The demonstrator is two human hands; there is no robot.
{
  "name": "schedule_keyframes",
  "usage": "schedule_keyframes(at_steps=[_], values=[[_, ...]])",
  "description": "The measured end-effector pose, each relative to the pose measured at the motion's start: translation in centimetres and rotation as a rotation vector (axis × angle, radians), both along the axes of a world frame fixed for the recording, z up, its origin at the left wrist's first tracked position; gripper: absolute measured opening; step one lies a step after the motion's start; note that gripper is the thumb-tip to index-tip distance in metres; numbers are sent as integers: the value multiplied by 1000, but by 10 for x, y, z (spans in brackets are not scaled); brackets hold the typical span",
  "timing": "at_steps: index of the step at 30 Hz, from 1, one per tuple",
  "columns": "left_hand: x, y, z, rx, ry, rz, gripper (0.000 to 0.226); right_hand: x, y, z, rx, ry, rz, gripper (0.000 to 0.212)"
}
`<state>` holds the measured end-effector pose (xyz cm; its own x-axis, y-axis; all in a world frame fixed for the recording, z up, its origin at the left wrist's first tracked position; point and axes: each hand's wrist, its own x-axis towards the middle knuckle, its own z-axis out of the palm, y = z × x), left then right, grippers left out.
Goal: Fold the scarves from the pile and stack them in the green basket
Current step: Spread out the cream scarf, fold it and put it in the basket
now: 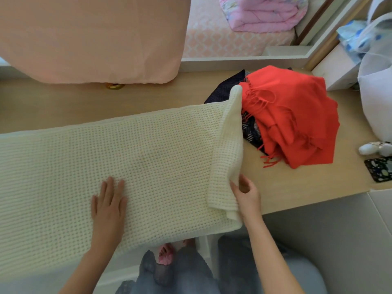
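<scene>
Cream scarf (148, 155): open-weave knit, spread long and flat across the wooden table (297, 187). It runs out of frame at the left, and its near long edge overhangs the table toward you. The right end is turned up and stands as a flap, leaning back over the spread part.

Pink fabric panel (91, 39): beyond the far edge of the cream scarf, over its left half, apart from it.

Red scarf (297, 115): fringed, heaped just right of the cream scarf's raised flap. Whether the flap's top touches it, you cannot tell. A dark patterned scarf (227, 88) lies under the red scarf and shows behind the flap.

White bag (375, 98): well to the right of the cream scarf, cut by the frame edge.

Your left hand (109, 205): palm down on the spread part of the cream scarf, left of the flap. Fingers are straight and slightly apart; it presses and grips nothing.

Your right hand (247, 195): at the near end of the flap, fingers and thumb curled onto its edge, holding it up.

Phone (379, 168): dark patterned case, well right of the cream scarf.

Gold ring-shaped object (115, 86): beyond the cream scarf's far edge, at the pink panel's lower edge.
</scene>
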<state>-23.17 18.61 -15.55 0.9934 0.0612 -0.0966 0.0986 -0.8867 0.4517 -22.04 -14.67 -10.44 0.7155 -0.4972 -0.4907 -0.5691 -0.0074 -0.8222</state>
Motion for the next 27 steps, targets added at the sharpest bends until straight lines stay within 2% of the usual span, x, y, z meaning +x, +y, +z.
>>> schedule_keyframes(at_steps=[2, 8, 11, 14, 16, 19, 21, 22, 25, 27], values=[[0, -4, -4, 37, 23, -9, 59, -1, 14, 1, -14, -14, 60, 41], [2, -9, -8, 95, 56, 28, 61, -6, 22, 11, -212, -151, -40, 8], [1, -9, -9, 115, 61, 36, 62, -1, -1, 27, -240, -238, -65, 6], [2, -10, -10, 134, 69, 40, 62, 6, -39, 38, -365, -287, -112, 7], [3, -11, -11, 140, 67, 43, 61, 6, -60, 38, -433, -260, -112, 8], [4, -12, -10, 136, 46, 51, 63, -2, -75, 19, -462, 11, 60, 7], [6, -15, -5, 91, 14, 76, 64, -9, -80, 5, -415, 154, 87, 13], [8, -17, -1, 71, -12, 82, 64, -11, -81, 2, -371, 164, 59, 19], [22, -29, 10, 67, -73, -5, 61, -12, -72, 9, -318, 108, 56, 37], [29, -45, 12, 67, -42, -131, 65, -12, -58, 13, -396, 83, 128, 55]])
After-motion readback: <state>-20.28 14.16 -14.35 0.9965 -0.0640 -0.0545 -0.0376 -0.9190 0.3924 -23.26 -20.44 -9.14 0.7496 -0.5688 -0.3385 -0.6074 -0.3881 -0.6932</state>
